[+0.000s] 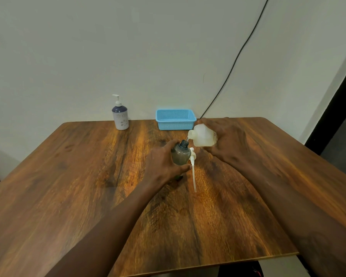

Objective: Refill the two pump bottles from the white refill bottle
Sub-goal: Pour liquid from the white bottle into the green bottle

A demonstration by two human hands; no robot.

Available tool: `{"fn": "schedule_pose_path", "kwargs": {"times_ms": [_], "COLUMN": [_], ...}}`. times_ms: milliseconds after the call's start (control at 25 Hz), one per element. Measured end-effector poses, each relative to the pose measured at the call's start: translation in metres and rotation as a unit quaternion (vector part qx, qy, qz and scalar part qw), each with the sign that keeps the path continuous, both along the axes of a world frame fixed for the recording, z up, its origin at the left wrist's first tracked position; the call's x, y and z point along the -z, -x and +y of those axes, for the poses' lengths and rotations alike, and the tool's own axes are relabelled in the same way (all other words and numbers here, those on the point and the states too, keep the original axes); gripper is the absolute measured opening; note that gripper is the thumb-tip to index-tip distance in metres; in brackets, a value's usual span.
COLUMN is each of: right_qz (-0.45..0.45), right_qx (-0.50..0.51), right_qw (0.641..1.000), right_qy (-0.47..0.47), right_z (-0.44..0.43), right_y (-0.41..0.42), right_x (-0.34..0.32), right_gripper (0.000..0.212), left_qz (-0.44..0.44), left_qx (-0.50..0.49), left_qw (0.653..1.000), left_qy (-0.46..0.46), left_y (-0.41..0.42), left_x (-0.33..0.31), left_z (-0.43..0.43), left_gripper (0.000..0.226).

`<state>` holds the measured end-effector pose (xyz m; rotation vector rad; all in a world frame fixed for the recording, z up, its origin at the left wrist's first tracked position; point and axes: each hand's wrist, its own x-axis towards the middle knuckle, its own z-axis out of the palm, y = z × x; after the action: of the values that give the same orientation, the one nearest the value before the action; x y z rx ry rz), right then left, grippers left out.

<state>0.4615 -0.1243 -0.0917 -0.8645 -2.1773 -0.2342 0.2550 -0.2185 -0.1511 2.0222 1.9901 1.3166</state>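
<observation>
Left hand (pixel 162 164) held the grey pump bottle (pixel 181 154) mid-frame; right hand (pixel 226 138) tipped the white refill bottle (pixel 203 137).
Each grip was wrapped tight; pouring slowly, spout over the neck, would avoid spills.

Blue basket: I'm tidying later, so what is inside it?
In the blue basket, nothing rises above the rim; only the far inner wall shows. The near wall covers the floor.

Pump bottle (pixel 120 116) rear-left on table (pixel 68 176), basket (pixel 175 119) to its right.
</observation>
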Motion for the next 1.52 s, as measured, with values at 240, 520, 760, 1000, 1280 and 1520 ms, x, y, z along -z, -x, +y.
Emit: {"fn": "schedule_pose_path", "kwargs": {"times_ms": [240,520,760,1000,1280,1520], "right_qz": [-0.023,-0.033,-0.044,-0.021,-0.017,-0.019], "right_qx": [0.017,0.028,0.034,0.015,0.011,0.008], "right_qw": [1.000,0.999,0.998,1.000,1.000,1.000], "right_qy": [0.000,0.016,0.011,0.007,-0.015,-0.017], "right_z": [0.0026,0.0028,0.0039,0.0037,0.0034,0.0038], "right_y": [-0.0015,-0.0022,-0.0020,-0.0021,-0.0018,-0.0024], "right_x": [0.0019,0.0025,0.0030,0.0042,0.0039,0.0046], "right_gripper": [0.067,0.069,0.069,0.069,0.071,0.068], "left_qz": [0.007,0.008,0.007,0.011,0.018,0.019], "left_qx": [-0.008,-0.008,-0.009,-0.012,-0.017,-0.014], "left_qw": [1.000,1.000,1.000,1.000,1.000,1.000], "left_qy": [0.000,0.013,0.014,0.015,0.012,0.008], "left_y": [-0.0012,-0.0017,-0.0019,-0.0026,-0.0033,-0.0040], "left_x": [0.0001,0.0013,0.0013,-0.0004,-0.0010,-0.0020], "left_z": [0.0004,0.0010,0.0006,-0.0001,-0.0018,-0.0022], "left_gripper": [0.095,0.096,0.096,0.096,0.095,0.094]}}
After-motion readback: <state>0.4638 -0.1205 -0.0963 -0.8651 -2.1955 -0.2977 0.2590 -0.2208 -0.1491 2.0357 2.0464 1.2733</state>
